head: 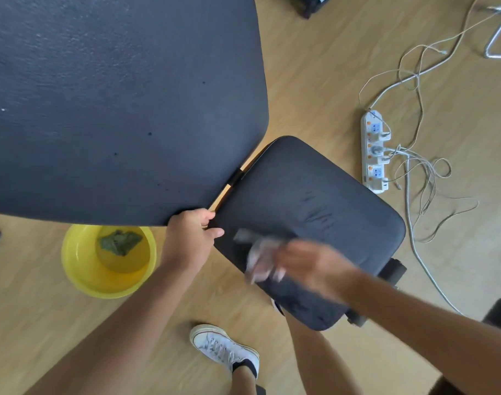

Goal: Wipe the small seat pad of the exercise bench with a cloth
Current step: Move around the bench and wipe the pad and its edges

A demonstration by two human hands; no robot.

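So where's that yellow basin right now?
In the head view, the yellow basin sits on the wooden floor at lower left, under the big back pad's edge, just left of the left hand.

Head view — looking steeply down, close over the seat pad (309, 223) and floor (329, 67).

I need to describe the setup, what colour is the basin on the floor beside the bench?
The basin is bright yellow, seen clearly in the head view.

Bright even light, wide-angle bending, right hand (309, 263) seemingly motion-blurred
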